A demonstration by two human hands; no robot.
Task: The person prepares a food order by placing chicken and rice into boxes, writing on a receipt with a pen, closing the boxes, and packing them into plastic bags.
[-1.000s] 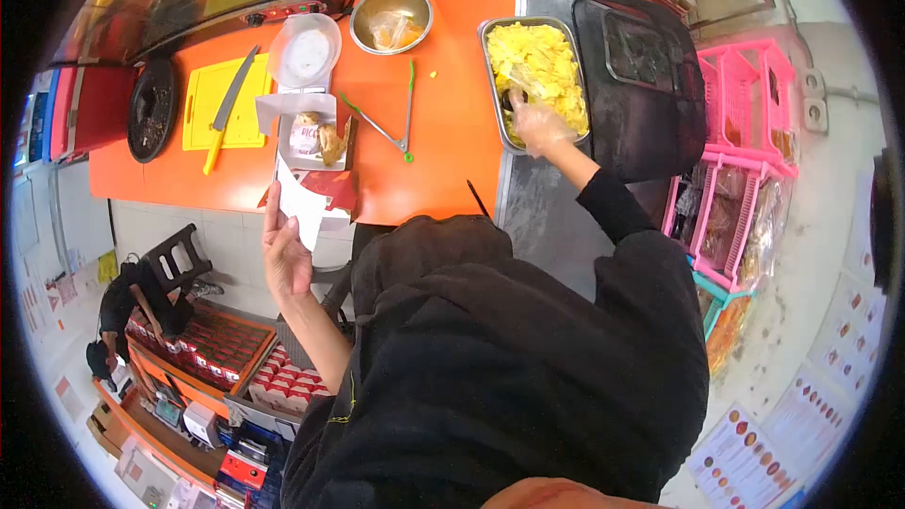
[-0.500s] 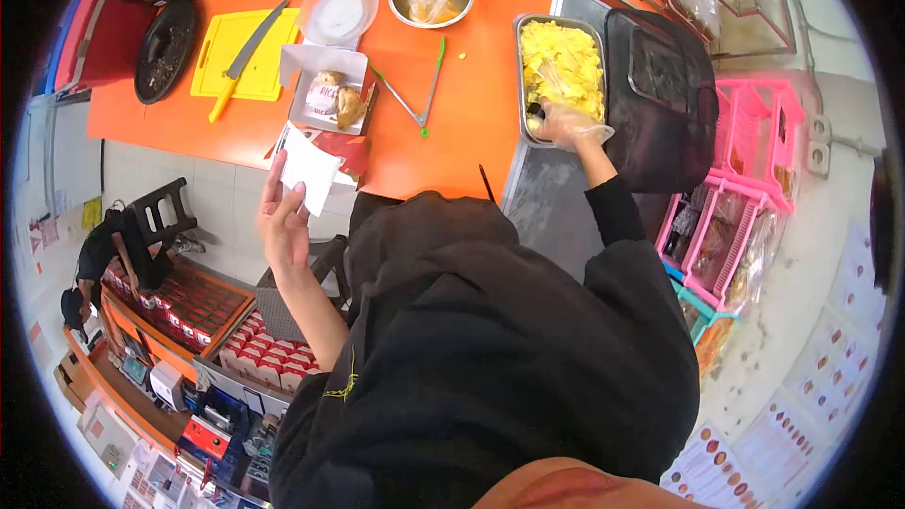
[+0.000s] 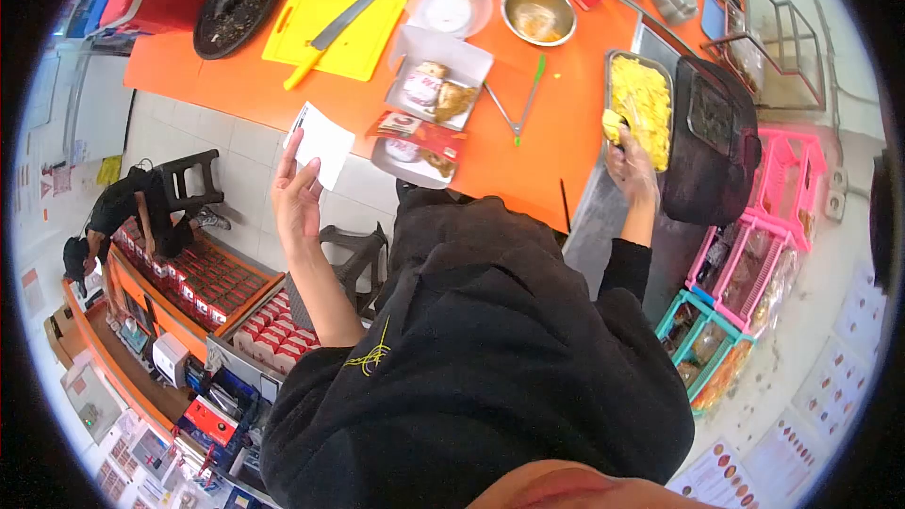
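Paper [image 3: 326, 142] has moved clear of the boxes [image 3: 478, 66] beside the tongs [image 3: 528, 106].

The right hand [image 3: 630, 168] has been drawn back to the tray's [image 3: 608, 77] near left edge, a yellow lump [image 3: 612, 124] now showing there. The left hand [image 3: 296, 196] and white paper [image 3: 326, 147] have shifted left, uncovering the near box [image 3: 412, 172].

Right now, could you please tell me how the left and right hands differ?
The left hand is bare, whereas the right hand wears a clear glove. The left hand holds white paper; the right hand holds a dark utensil with yellow food at its end. Both hands hold something.
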